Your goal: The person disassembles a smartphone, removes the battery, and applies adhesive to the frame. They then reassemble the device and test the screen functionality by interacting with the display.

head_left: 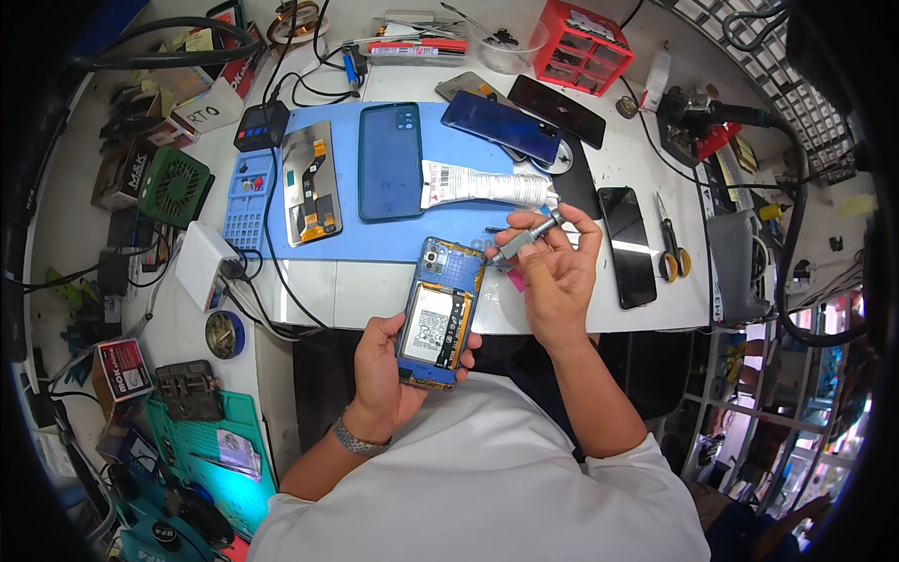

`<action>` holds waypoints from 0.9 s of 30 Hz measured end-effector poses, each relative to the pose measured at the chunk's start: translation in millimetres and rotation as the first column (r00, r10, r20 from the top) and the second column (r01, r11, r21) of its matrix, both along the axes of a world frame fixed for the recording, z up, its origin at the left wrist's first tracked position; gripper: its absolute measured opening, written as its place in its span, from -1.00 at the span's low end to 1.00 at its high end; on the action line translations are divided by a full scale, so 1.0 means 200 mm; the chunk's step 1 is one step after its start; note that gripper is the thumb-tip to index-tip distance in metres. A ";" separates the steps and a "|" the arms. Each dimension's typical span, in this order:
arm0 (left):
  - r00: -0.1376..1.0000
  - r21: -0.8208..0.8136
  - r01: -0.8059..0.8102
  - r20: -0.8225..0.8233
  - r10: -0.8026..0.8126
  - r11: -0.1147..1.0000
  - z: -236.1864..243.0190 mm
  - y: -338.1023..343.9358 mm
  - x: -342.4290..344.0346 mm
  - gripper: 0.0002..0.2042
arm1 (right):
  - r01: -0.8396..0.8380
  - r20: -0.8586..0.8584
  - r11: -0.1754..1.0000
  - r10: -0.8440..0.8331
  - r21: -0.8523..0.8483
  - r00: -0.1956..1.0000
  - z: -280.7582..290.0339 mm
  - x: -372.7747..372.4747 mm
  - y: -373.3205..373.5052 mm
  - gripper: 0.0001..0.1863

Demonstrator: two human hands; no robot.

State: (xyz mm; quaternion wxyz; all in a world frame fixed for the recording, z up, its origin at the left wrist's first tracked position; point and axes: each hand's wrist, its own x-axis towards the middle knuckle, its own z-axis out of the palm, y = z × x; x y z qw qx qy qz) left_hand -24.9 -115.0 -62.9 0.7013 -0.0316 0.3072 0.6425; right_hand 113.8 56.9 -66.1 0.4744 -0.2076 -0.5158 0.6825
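My left hand (379,375) grips a blue phone (434,375) with its back cover off, baring the white battery (431,323) and the orange flex cables. In the fingers of my right hand (554,286) is a short grey cylindrical tool (524,241) with a round flared end. Its narrow end points at the phone's upper right edge; I cannot tell whether they touch. Just beyond lies a white squeeze tube (487,186) on the blue mat (375,245). A dark teal phone case (390,164) rests left of the tube, beside a detached screen panel (314,187).
Several phones lie at the back, including a dark blue one (501,126). To the right are a black phone (627,245) and scissors (668,248). A red drawer box (581,47) stands behind. Cables (273,215) cross the left side near a white box (201,262).
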 end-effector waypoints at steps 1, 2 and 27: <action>1.000 0.004 0.000 0.002 0.000 1.000 0.00 0.00 0.00 -0.34 | 0.013 0.024 1.000 -0.013 0.017 1.000 -0.01 0.00 0.00 -0.42; 1.000 0.007 0.000 0.004 0.000 1.000 0.00 0.00 0.00 -0.34 | 0.025 0.049 0.999 -0.026 0.035 0.998 -0.02 -0.01 0.00 -0.41; 1.000 0.017 0.013 0.015 -0.013 1.000 -0.02 0.00 0.00 -0.33 | 0.051 0.026 0.995 -0.054 0.089 0.998 -0.06 -0.09 0.01 -0.38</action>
